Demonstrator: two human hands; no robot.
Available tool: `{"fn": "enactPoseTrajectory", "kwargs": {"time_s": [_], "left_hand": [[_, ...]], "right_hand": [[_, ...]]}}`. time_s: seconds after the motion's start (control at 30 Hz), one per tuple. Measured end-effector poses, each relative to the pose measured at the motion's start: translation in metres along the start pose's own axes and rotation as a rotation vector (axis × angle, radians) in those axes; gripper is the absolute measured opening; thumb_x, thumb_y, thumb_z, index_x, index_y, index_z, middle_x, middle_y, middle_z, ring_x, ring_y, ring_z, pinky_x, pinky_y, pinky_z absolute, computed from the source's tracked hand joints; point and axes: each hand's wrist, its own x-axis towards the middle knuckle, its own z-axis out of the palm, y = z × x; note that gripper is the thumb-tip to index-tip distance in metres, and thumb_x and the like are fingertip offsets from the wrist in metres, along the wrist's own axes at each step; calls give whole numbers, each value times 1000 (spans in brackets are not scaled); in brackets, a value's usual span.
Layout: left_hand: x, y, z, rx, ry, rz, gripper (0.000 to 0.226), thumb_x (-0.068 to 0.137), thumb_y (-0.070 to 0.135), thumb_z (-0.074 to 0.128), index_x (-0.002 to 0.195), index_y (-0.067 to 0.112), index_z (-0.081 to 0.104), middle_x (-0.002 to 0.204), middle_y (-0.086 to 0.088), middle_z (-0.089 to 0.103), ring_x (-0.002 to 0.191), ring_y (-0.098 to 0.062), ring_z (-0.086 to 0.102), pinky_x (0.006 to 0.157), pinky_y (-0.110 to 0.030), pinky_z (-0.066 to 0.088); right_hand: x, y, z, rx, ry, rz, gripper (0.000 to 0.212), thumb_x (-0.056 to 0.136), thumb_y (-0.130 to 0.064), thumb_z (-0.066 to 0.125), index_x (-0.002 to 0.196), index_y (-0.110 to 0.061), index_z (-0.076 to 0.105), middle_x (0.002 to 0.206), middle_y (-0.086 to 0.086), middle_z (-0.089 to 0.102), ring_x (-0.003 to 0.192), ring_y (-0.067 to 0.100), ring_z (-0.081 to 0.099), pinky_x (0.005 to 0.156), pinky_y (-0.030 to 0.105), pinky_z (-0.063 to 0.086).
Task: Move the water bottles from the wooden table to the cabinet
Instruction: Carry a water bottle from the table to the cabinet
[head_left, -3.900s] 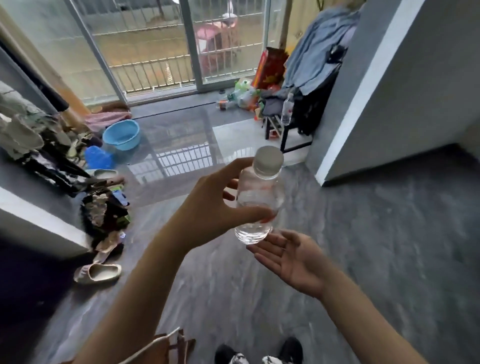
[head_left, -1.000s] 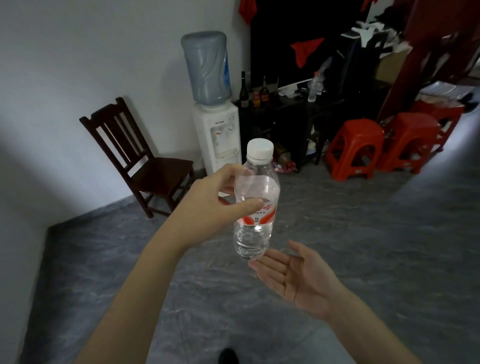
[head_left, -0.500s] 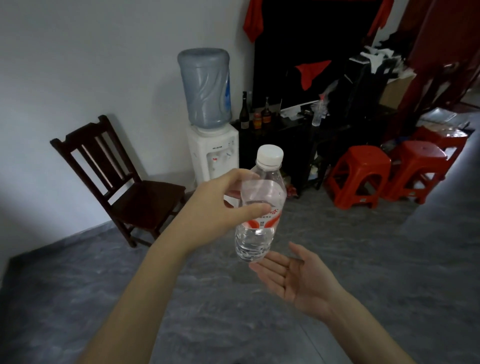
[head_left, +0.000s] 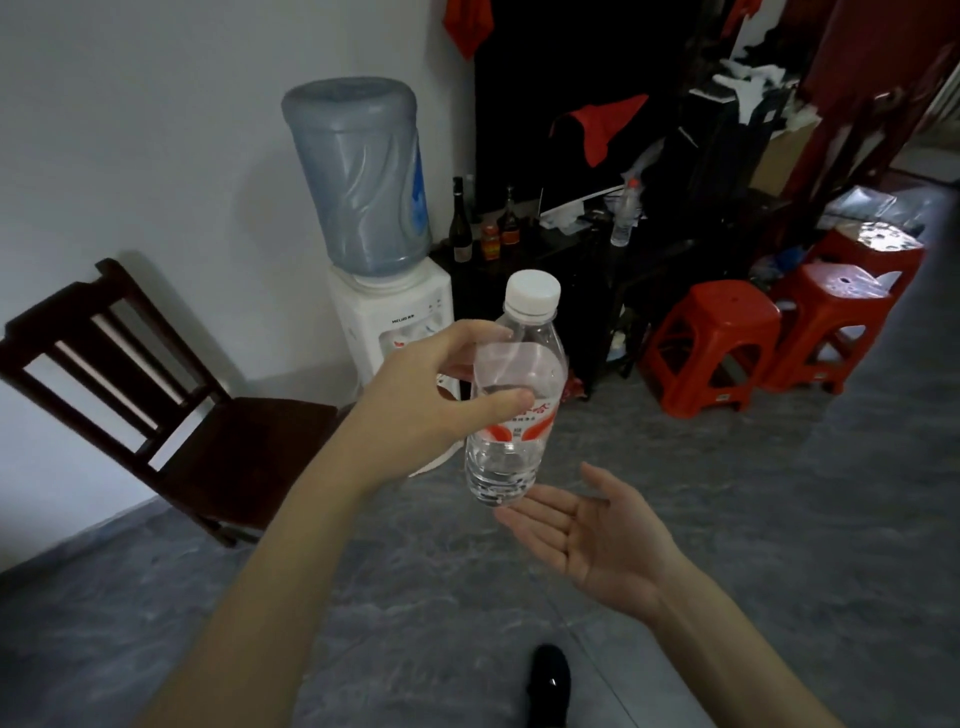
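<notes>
Head view: left hand (head_left: 415, 400) grips water bottle (head_left: 514, 410); right hand (head_left: 597, 540) flat, palm up

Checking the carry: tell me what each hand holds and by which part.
The left hand grips the water bottle by its upper body, just below the neck. The right hand lies open, palm up, under the bottle's base and holds nothing.

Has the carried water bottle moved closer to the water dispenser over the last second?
Yes. The water bottle in the left hand is nearer the water dispenser.
</notes>
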Motion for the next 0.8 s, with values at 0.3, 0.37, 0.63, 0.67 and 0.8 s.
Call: {"fn": "enactPoseTrajectory", "kwargs": {"time_s": [0.3, 0.37, 0.63, 0.67, 0.8], "left_hand": [[145, -25, -9, -6, 30, 4, 47, 78, 42, 82, 121, 38, 63, 113, 19, 72, 106, 3, 67, 94, -35, 56], [176, -29, -11, -20, 22, 7, 50, 75, 46, 82, 121, 39, 63, 114, 18, 72, 107, 0, 67, 94, -39, 56], [268, -61, -10, -57, 101, -60, 51, 72, 38, 86, 118, 40, 64, 110, 21, 73, 106, 2, 67, 86, -25, 51], [278, -67, -11, -60, 103, -74, 49, 73, 36, 86, 117, 40, 64, 110, 21, 73, 105, 3, 67, 85, -23, 51], [323, -92, -14, -40, 99, -113, 47, 75, 33, 86, 117, 38, 64, 108, 19, 74, 101, 3, 68, 80, -20, 53]], "right_hand": [[89, -124, 13, -19, -9, -17, 68, 102, -49, 34, 131, 9, 54, 125, 27, 65, 115, 36, 66, 86, 39, 58], [108, -153, 16, -23, -17, -18, 67, 102, -49, 35, 130, 9, 55, 125, 28, 65, 113, 36, 67, 86, 40, 58], [188, -239, 22, -61, -9, 56, 68, 100, -50, 38, 128, 10, 56, 124, 29, 65, 114, 38, 65, 85, 40, 57], [197, -245, 22, -64, -8, 66, 68, 100, -50, 38, 127, 10, 56, 124, 28, 66, 114, 37, 66, 85, 40, 57], [238, -273, 23, -41, 23, 87, 65, 100, -48, 39, 125, 9, 57, 120, 27, 68, 109, 37, 68, 84, 42, 57]]}}
